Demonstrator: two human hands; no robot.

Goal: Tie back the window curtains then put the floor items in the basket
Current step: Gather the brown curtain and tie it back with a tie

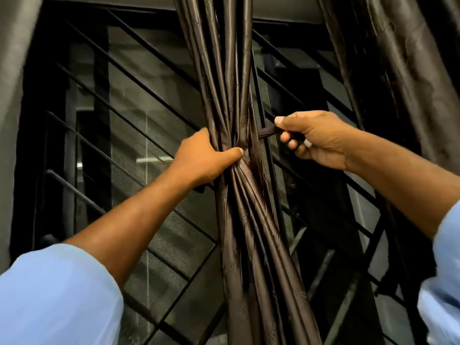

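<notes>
A dark brown satin curtain (225,70) hangs gathered into a narrow bundle in front of the window. My left hand (206,158) is closed around the bundle at its pinched waist, thumb pressed on the front folds. My right hand (316,138) is just to the right of the bundle, fingers closed on a thin brown tie-back strap (266,132) that runs taut from the bundle to my fingers. A second brown curtain (398,70) hangs loose at the upper right. No floor items or basket are in view.
Behind the curtains is a black window grille (129,100) with slanted bars and mesh-covered glass. A grey wall (15,70) borders the window on the left. My light blue sleeves fill the lower corners.
</notes>
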